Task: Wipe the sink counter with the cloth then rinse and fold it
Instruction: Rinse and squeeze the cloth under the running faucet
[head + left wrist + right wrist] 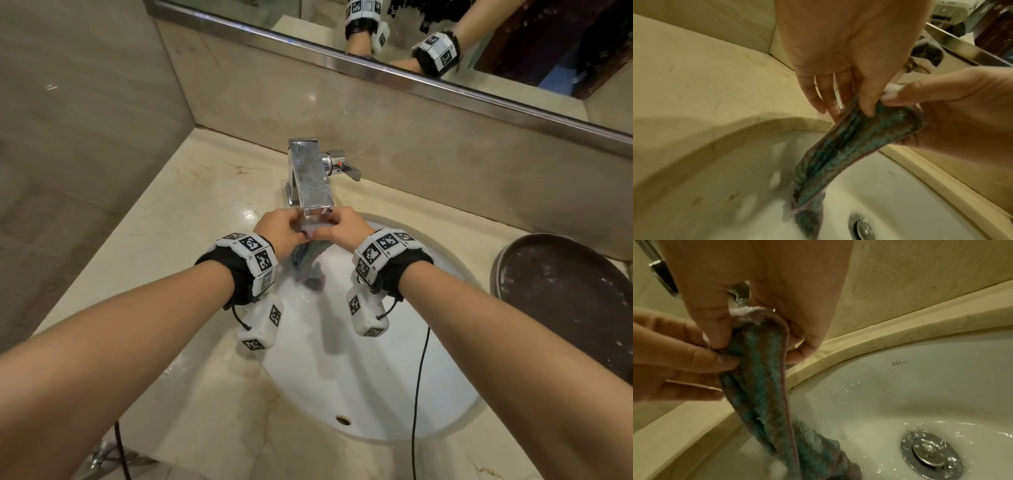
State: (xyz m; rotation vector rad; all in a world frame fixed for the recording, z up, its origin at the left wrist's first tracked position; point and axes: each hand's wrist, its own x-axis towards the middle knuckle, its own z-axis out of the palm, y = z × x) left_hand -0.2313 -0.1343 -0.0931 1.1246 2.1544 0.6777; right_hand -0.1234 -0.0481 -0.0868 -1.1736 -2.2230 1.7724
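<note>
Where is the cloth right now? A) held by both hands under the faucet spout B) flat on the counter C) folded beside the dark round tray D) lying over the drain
A: left hand and right hand both pinch the cloth under the faucet spout; its lower end hangs into the sink.

Bathroom vanity, seen from above. A white oval basin (359, 394) is set under a cream marble counter (191, 212), with a square chrome faucet (310, 174) and its side lever handle (344, 167) behind it. A metal pop-up drain (931, 452) sits wet at the basin's bottom. A steel-framed mirror (394, 72) runs above a beige stone backsplash (428, 144); matching tile (85, 102) covers the side wall. A dark round tray (568, 301) rests on the counter beside the basin.
</note>
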